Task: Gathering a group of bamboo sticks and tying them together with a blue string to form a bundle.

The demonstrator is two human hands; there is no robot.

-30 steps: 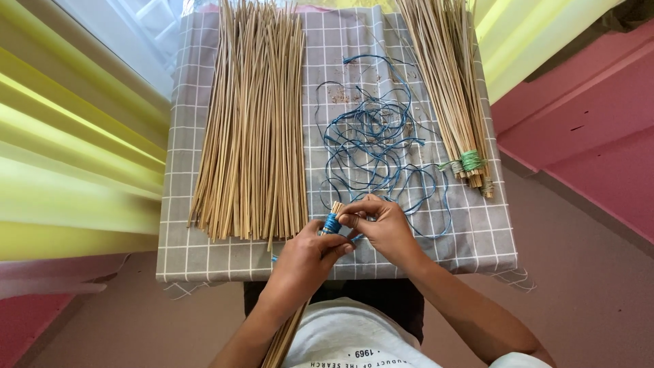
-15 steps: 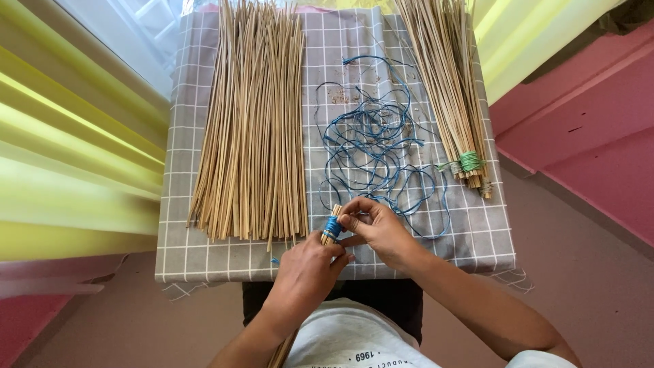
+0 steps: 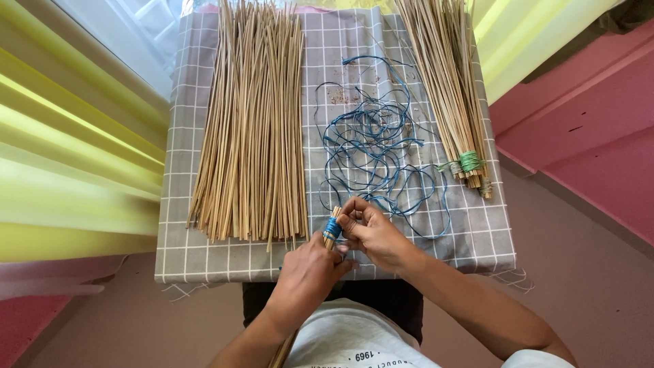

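Note:
My left hand (image 3: 310, 272) grips a thin bundle of tan sticks (image 3: 334, 219) that runs down toward my lap. A blue cord wrap (image 3: 332, 228) circles the bundle near its top end. My right hand (image 3: 371, 235) pinches the blue cord right beside that wrap, fingertips touching the bundle. Both hands hover over the near edge of the table, which is covered by a grey checked cloth (image 3: 470, 232).
A wide spread of loose tan sticks (image 3: 252, 123) lies on the left of the cloth. A tangle of blue cord (image 3: 371, 150) lies in the middle. Bundles of sticks tied with green cord (image 3: 460, 102) lie at the right. Yellow panels flank the table; pink floor lies right.
My right hand has drawn in closer to the wrap and its fingers have curled. My left hand has slid slightly down the bundle.

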